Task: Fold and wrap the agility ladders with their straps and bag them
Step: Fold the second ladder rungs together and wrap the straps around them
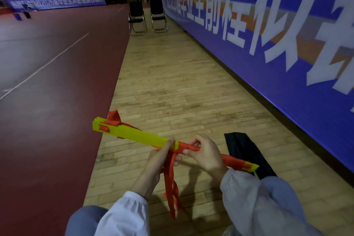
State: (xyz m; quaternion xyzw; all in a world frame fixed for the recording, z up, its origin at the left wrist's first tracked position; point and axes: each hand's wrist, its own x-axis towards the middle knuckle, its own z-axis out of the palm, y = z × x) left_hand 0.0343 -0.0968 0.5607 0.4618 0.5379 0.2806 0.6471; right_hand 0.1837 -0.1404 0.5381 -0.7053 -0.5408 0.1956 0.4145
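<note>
The folded ladder bundle [134, 133] is held low in the middle of the view, above the wooden floor [172, 86], with its long axis running from about 10 o'clock to 4 o'clock; the bare yellow end points up-left and the red-wound end points down-right. The left hand [161, 161] grips the bundle where the yellow meets the windings, fingers curled round it. The right hand [205, 152] is curled over the wound section, probably pinching the latest turn, though its fingers hide the contact. The loose strap [171, 186] hangs from between the hands toward 6 o'clock. To wrap well, the left hand should clamp the rungs so they do not fan apart, while each turn is pulled snug, laid flat beside the one before, and worked toward 10 o'clock. The black bag [247, 151] lies on the floor at 3 o'clock of the right hand, behind the bundle's lower end.
</note>
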